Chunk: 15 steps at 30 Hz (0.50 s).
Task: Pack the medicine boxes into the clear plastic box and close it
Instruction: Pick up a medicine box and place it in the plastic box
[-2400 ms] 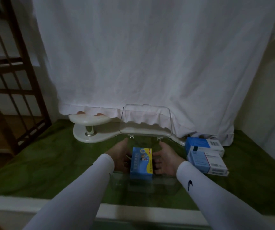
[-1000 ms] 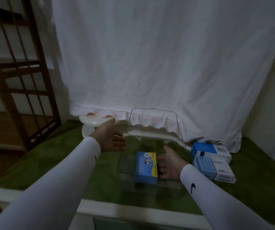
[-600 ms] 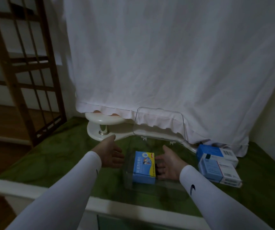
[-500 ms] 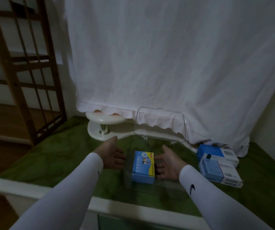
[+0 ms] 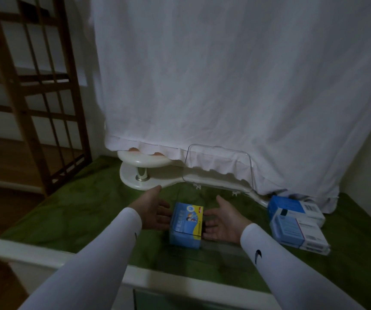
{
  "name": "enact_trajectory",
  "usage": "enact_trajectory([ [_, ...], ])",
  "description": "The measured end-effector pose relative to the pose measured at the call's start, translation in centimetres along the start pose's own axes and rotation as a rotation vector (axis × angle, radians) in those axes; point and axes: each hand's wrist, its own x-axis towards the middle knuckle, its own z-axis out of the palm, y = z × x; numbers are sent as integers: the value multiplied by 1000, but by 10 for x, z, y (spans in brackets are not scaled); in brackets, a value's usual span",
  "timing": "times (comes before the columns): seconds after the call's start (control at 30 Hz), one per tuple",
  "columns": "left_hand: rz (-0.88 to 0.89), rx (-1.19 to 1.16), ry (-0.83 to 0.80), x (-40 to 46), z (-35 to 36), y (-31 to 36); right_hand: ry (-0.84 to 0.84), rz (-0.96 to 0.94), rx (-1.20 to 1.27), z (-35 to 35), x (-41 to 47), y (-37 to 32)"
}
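Note:
A clear plastic box (image 5: 223,248) sits on the green table cover with its lid (image 5: 217,166) standing upright at the back. Inside it stands a blue and yellow medicine box (image 5: 186,223). My left hand (image 5: 153,210) is open against the left side of that spot, fingers spread. My right hand (image 5: 224,220) is open inside the clear box, its fingertips touching the blue box's right side. Two more blue and white medicine boxes, one further back (image 5: 292,208) and one nearer (image 5: 298,232), lie on the table to the right.
A white two-tier stand (image 5: 144,168) stands behind the clear box, partly under a hanging white cloth (image 5: 224,74). A wooden lattice frame (image 5: 34,90) rises at the left. The table's white front edge (image 5: 46,253) runs below my forearms.
My left hand has come down from near the white stand to the left side of the blue medicine box. My right hand stayed beside the box. The view has shifted left.

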Motion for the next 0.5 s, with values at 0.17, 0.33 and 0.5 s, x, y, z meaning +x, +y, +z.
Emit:
enact_trajectory([
  [0.17, 3, 13, -2, 1, -1, 0, 4, -10, 7, -1, 2, 0],
  [0.33, 5, 9, -1, 2, -1, 0, -2, -11, -14, -3, 5, 2],
  [0.5, 9, 25, 10, 2, -1, 0, -9, -7, -9, -4, 4, 2],
])
